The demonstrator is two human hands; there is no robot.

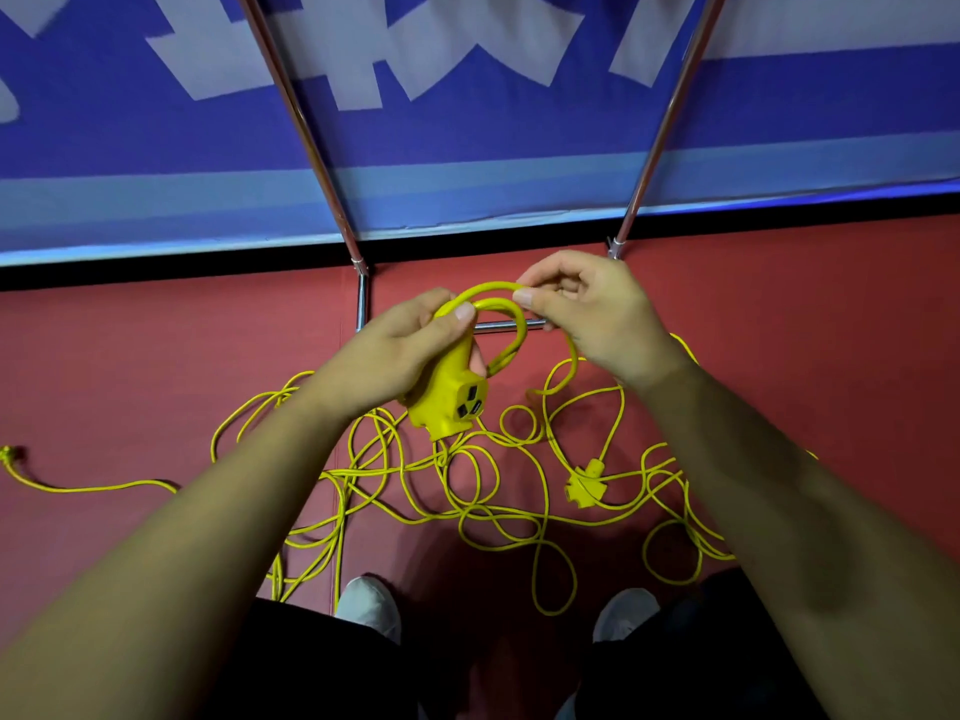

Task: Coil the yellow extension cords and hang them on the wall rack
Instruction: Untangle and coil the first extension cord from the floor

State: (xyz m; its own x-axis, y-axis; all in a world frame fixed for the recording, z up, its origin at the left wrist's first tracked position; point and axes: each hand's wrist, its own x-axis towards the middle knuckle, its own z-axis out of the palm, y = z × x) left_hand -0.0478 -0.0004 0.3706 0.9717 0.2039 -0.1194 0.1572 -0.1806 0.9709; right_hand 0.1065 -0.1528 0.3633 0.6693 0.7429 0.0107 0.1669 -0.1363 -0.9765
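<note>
My left hand (402, 350) grips a yellow multi-outlet socket block (454, 400), outlets facing down and right, with its thumb pressing a loop of yellow cord (511, 332) against the block's neck. My right hand (587, 314) pinches the same cord at the top of the loop. From there the cord drops to a tangled heap of yellow extension cords (467, 491) spread over the red floor. A second yellow outlet block (584, 483) lies in the heap on the right. A yellow plug end (10, 454) lies at the far left.
A chrome rack frame stands ahead: two slanted poles (311, 142) (660, 132) and a low crossbar (498, 326) behind my hands. A blue and white banner (467, 122) covers the wall. My two white shoes (369, 605) (623, 610) stand at the heap's near edge.
</note>
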